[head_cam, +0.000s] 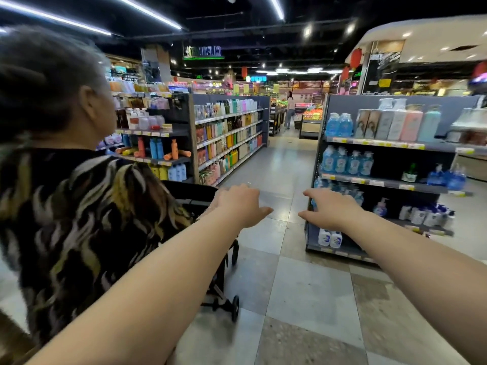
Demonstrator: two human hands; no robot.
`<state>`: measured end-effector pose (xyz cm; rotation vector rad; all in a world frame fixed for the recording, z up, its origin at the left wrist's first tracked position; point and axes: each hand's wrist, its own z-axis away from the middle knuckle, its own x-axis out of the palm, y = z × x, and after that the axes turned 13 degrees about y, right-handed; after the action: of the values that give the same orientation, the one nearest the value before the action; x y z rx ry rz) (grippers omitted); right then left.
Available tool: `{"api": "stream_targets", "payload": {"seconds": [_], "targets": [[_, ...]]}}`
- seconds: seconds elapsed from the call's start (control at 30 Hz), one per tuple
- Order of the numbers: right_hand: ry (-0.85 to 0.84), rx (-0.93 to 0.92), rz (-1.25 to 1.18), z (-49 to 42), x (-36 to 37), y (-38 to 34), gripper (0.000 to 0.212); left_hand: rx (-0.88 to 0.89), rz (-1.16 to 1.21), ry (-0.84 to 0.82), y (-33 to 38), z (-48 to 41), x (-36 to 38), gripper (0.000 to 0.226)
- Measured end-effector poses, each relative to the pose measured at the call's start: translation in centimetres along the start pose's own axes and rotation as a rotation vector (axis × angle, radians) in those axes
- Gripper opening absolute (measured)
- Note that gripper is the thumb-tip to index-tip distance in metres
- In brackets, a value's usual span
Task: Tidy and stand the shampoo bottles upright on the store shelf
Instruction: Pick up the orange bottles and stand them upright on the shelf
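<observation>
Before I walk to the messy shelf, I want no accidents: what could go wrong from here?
The fallen orange bottles lie on the left shelf behind a shopper and a black cart; reaching past could bump either. Both hands, left hand and right hand, are empty and outstretched. Toppled bottles at the shelf edge might roll off.

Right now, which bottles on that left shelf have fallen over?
The orange bottles on the left end shelf lie on their sides. The blue bottles beside them stand upright.
</observation>
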<state>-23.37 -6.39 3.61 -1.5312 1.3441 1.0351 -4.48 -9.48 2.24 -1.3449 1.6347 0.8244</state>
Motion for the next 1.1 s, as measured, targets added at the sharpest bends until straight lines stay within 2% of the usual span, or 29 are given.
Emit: {"api": "stream_targets", "payload": {"seconds": [0.27,0.6,0.9,1.1], "targets": [[0.017,-0.059,-0.007,1.2,-1.1,-4.1,0.061,-0.059,0.05,0.087,-4.8,3.5,-2.6,0.051],[-0.026,-0.214,-0.032,-1.6,1.3,-12.3,0.056,-0.232,-0.044,0.01,-13.1,6.3,-2.3,0.057],[-0.117,-0.391,-0.099,-10.3,8.6,-20.1,0.064,-0.386,-0.065,-0.129,-24.2,3.9,3.3,0.064],[-0.14,-0.424,-0.143,-20.0,13.6,-24.8,0.061,-0.483,-0.131,-0.148,-30.9,-2.1,7.5,0.06]]}}
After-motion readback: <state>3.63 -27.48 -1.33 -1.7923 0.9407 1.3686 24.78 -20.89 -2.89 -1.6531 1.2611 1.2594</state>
